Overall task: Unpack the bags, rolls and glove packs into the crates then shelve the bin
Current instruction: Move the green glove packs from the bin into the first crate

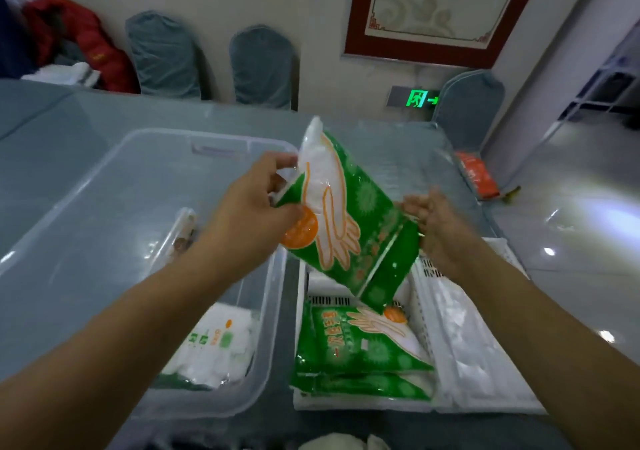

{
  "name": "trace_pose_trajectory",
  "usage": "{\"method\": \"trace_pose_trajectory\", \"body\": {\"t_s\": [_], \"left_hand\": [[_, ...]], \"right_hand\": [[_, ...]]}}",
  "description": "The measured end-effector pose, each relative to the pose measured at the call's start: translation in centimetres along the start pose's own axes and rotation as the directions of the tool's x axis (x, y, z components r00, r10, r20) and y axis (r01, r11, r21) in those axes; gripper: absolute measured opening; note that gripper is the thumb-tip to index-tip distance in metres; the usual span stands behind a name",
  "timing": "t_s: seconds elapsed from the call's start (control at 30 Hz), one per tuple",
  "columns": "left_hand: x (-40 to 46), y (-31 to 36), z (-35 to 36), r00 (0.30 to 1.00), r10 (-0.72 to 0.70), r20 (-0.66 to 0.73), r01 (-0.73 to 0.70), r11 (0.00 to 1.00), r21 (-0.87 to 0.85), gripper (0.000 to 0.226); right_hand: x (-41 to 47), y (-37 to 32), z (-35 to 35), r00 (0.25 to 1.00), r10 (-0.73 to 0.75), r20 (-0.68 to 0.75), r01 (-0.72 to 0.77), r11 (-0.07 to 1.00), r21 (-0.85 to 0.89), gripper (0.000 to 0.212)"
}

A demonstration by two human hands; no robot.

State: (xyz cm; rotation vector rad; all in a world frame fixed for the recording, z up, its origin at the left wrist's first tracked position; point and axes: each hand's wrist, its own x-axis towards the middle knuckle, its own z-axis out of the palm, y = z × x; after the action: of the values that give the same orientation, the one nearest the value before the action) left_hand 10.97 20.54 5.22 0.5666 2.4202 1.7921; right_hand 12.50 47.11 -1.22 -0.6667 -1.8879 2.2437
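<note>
1. Holding a green glove pack (pixel 349 214) in the air, the left hand (pixel 256 214) pinches its upper left edge with curled fingers and thumb.
2. The right hand (pixel 440 228) is at the pack's lower right edge with curled fingers; whether they actually grip the edge cannot be told through the blur.
3. The pack hangs tilted, its white top toward the far side and its lower corner pointing down over a white slotted crate (pixel 426 276).
4. In that crate lie more green glove packs (pixel 360 356), stacked flat at the near end.
5. A second white crate (pixel 485 352), just beside it on the right, holds white plastic-wrapped goods.
6. To the left stands a clear plastic bin (pixel 86 179); white plastic bags (pixel 214 345) with green and orange print lie at its near right corner, and a slim clear packet (pixel 183 235) lies further back.
7. Bin and crates rest on a grey-blue bench (pixel 41 117); covered chairs (pixel 162 55) stand against the wall beyond.
</note>
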Motion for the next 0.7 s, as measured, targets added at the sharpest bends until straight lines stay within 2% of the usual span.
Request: {"method": "trace_pose_trajectory", "body": {"t_s": [0.07,0.1,0.13,0.2,0.27,0.3,0.37,0.43,0.5,0.57,0.7], "left_hand": [[0.0,0.8,2.6,0.998,0.052,0.046,-0.058,0.989,0.136,0.048],[0.0,1.2,3.9,0.996,0.060,0.061,-0.071,0.978,0.194,0.052],[0.1,1.4,5.2,0.995,0.060,0.077,-0.076,0.970,0.231,0.054],[0.3,1.6,7.4,0.992,0.045,0.118,-0.075,0.960,0.269,0.056],[0.6,1.4,9.3,0.990,0.062,0.124,-0.103,0.929,0.356,0.056],[0.7,1.2,10.0,0.990,0.098,0.105,-0.136,0.881,0.454,0.056],[1.2,0.7,11.0,0.977,0.204,0.062,-0.192,0.713,0.675,0.058],[1.2,-0.1,11.8,0.972,0.232,0.050,-0.179,0.582,0.793,0.063],[0.8,-1.1,12.7,0.981,0.181,0.064,-0.157,0.564,0.811,0.064],[-0.1,-2.6,14.1,0.986,0.084,0.143,-0.165,0.587,0.792,0.062],[-2.8,-6.4,18.1,0.931,-0.192,0.311,-0.146,0.586,0.797,0.082]], "right_hand": [[0.5,-0.3,-2.4,0.989,-0.146,-0.008,0.142,0.973,-0.184,0.022],[0.5,-0.3,-3.3,0.980,-0.187,0.073,0.199,0.942,-0.271,0.017],[0.3,-0.3,-4.0,0.965,-0.173,0.198,0.230,0.922,-0.311,0.022],[-0.3,0.2,-4.7,0.900,-0.069,0.430,0.204,0.939,-0.275,0.037],[-0.9,1.0,-4.9,0.867,-0.036,0.497,0.189,0.946,-0.263,0.033],[-1.1,1.4,-5.0,0.887,-0.037,0.460,0.185,0.942,-0.280,0.026],[-1.2,2.5,-5.3,0.934,-0.026,0.355,0.128,0.955,-0.267,0.016],[-1.4,4.2,-5.6,0.962,0.014,0.271,0.050,0.972,-0.228,0.011],[-1.7,5.7,-5.8,0.979,0.088,0.186,-0.064,0.989,-0.131,0.011],[-1.9,7.2,-5.8,0.971,0.201,0.128,-0.204,0.979,0.011,0.017],[-2.5,8.9,-5.4,0.916,0.383,0.123,-0.400,0.897,0.190,0.021]]}}
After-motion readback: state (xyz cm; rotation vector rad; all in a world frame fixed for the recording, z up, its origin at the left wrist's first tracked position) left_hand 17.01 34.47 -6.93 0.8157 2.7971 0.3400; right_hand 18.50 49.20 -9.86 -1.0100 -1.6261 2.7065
